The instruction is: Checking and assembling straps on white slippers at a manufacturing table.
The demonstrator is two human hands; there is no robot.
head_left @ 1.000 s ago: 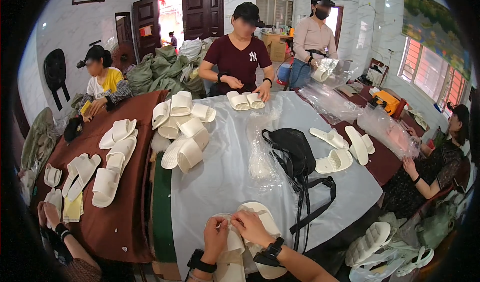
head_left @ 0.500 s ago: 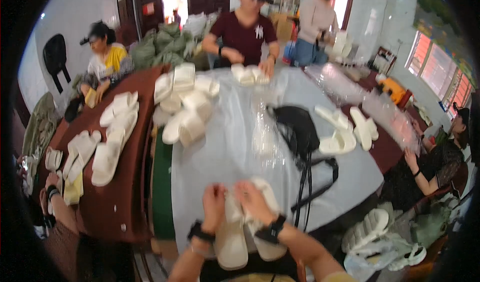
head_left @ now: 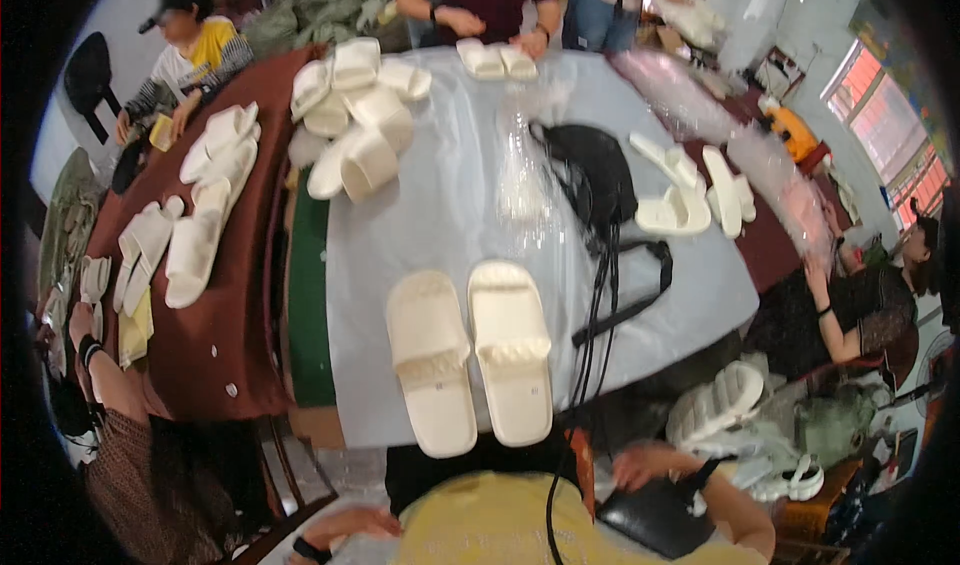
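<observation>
Two cream slide slippers stand side by side at the near edge of the grey-covered table; the left slipper [head_left: 433, 365] and the right slipper [head_left: 510, 350] have their heels toward me. Both hands are off them. My left hand [head_left: 362, 523] is low beside my yellow shirt, its blurred fingers loosely extended with nothing seen in them. On the other side, my right hand [head_left: 648, 463] hangs just above a black rounded surface [head_left: 655, 515], fingers loosely apart and apparently bare. Whether it touches that surface is unclear.
A black bag [head_left: 590, 170] with trailing straps lies right of the slippers. Slipper piles [head_left: 365, 130] sit at the far left, with more slippers [head_left: 675, 210] at the right. Clear plastic wrap [head_left: 525, 175] lies mid-table. A brown-covered table [head_left: 235, 340] adjoins on the left. Several people work around.
Both hands have let go of the slippers and drawn back to either side of my body. The slippers now rest on the table. The view has tilted downward.
</observation>
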